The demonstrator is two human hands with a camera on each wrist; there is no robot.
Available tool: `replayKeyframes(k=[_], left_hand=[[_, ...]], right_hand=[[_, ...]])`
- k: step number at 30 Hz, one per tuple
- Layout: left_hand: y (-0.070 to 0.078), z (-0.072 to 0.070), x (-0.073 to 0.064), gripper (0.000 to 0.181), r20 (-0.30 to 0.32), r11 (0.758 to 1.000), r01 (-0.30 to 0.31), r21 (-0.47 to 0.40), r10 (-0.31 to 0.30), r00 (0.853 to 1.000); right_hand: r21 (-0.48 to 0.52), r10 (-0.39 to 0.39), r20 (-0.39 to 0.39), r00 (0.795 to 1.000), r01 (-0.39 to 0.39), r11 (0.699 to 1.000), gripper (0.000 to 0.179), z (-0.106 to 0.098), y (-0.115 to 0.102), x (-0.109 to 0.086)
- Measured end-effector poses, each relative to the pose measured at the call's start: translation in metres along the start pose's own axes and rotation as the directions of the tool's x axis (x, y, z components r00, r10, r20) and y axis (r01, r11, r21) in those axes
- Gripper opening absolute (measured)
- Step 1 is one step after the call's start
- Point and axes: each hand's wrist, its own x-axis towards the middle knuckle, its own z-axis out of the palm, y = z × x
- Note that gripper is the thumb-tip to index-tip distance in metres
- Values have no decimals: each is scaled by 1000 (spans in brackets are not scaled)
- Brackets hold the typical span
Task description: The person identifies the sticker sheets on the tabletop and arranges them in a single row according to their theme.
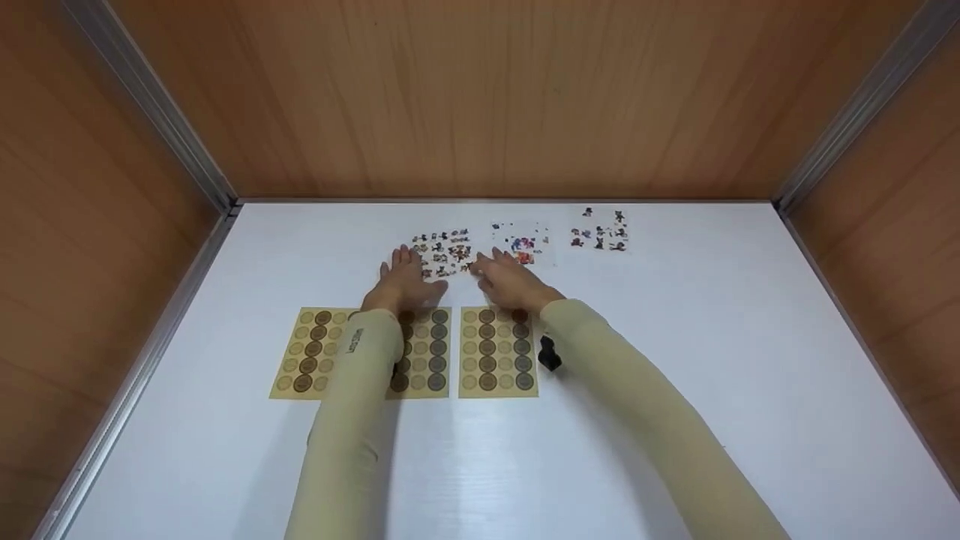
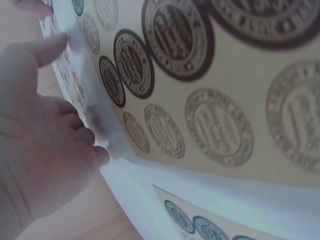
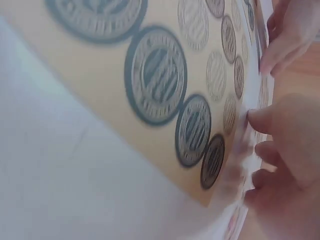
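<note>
A clear sheet of small colourful figure stickers [image 1: 441, 257] lies flat on the white table, between my two hands. My left hand [image 1: 405, 281] rests at its left edge, with the fingers stretched forward and the thumb out to the right. At the sheet's lower right corner is my right hand [image 1: 514, 283], its fingertips touching or just over the edge. In the right wrist view the thumb [image 3: 260, 120] reaches out and the other fingers bend loosely. Neither hand visibly lifts anything. Whether the right fingertips pinch the sheet's edge is hidden.
Two more clear sticker sheets, a middle one [image 1: 536, 232] and a right one [image 1: 602, 231], lie farther right. Kraft-coloured sheets of round labels [image 1: 498, 360] lie nearer, partly under my forearms. A small black object [image 1: 549, 354] is beside the right sleeve. Wooden walls [image 1: 495, 97] enclose the table.
</note>
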Motion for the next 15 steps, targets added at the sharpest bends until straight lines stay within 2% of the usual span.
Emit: replayKeyframes(k=[3,5,10,15], left_hand=[[-2,-1,1,104,8,1000,-5,-5,5,1000],[-2,-1,1,104,-4,1000,7,4,-7,1000],[-5,1,3,99,-60,998,42,35,-40,997],[-8,1,4,98,-102,998,62,13,-60,993]], right_hand=[[35,26,-96,995,-23,999,37,0,4,1],[50,36,-128,991,-30,998,40,0,5,2],[11,11,-142,990,-10,1000,45,2,3,6],[-70,-27,-154,988,16,997,43,4,2,13]])
